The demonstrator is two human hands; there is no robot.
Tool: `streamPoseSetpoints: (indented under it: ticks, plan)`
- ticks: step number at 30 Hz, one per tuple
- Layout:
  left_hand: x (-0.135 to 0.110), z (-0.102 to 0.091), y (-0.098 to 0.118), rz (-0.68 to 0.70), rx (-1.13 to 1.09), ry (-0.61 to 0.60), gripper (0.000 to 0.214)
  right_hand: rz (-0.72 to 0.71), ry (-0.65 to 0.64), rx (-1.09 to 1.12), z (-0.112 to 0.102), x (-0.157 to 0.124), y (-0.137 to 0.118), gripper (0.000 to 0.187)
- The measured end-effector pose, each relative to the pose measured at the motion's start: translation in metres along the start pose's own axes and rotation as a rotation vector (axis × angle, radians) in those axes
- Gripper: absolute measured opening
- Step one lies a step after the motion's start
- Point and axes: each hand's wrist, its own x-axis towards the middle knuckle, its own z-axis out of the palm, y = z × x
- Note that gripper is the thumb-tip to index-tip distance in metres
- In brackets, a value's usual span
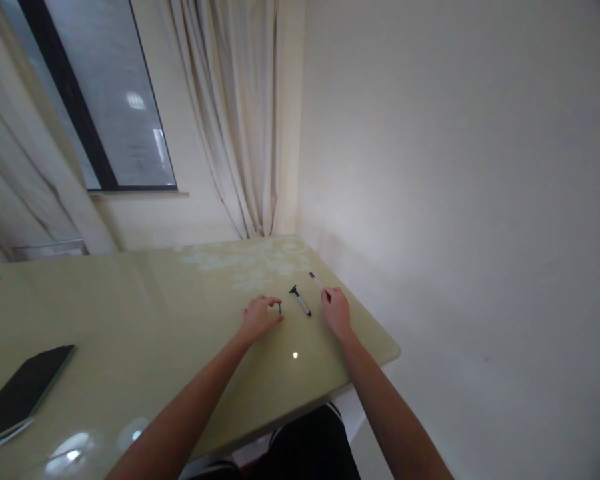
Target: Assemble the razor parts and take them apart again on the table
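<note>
My left hand point(261, 319) is over the table, its thumb and index finger curved around a small, thin dark piece point(280, 308); its kind is too small to make out. Just right of it lies a razor point(303, 303) with a black head and a pale handle with a dark end, touched by neither hand. My right hand point(337, 310) is closed on a slim pale stick with a dark tip point(317, 280), which points away from me to the upper left. The fingers cover the stick's near end.
The glossy pale green table point(180, 320) has a rounded corner at right, close to the white wall point(455, 200). A dark flat folder-like thing point(27, 387) lies at the left, with papers by it. Curtains point(230, 120) and a window point(105, 93) are behind the table.
</note>
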Motion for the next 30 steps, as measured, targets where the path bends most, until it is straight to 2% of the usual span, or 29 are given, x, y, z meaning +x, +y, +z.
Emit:
streamPoseSetpoints:
  ticks: [3, 6, 12, 19, 30]
  plan:
    - [0.018, 0.013, 0.008, -0.128, 0.029, 0.046, 0.046, 0.004, -0.049, 0.048, 0.005, -0.003, 0.008, 0.027]
    - [0.024, 0.018, 0.006, -0.180, 0.046, 0.062, 0.049, 0.005, -0.062, 0.096, 0.011, -0.001, 0.009, 0.025]
    - [0.021, 0.020, 0.000, -0.151, 0.078, 0.057, 0.047, 0.063, -0.088, -0.088, 0.020, 0.001, 0.012, 0.028]
    - [0.008, 0.025, 0.000, -0.063, 0.121, 0.068, 0.046, 0.057, -0.096, -0.101, 0.020, 0.000, 0.014, 0.028]
    - [0.011, 0.027, 0.000, -0.028, 0.114, 0.038, 0.045, 0.067, -0.096, -0.102, 0.020, 0.001, 0.013, 0.032]
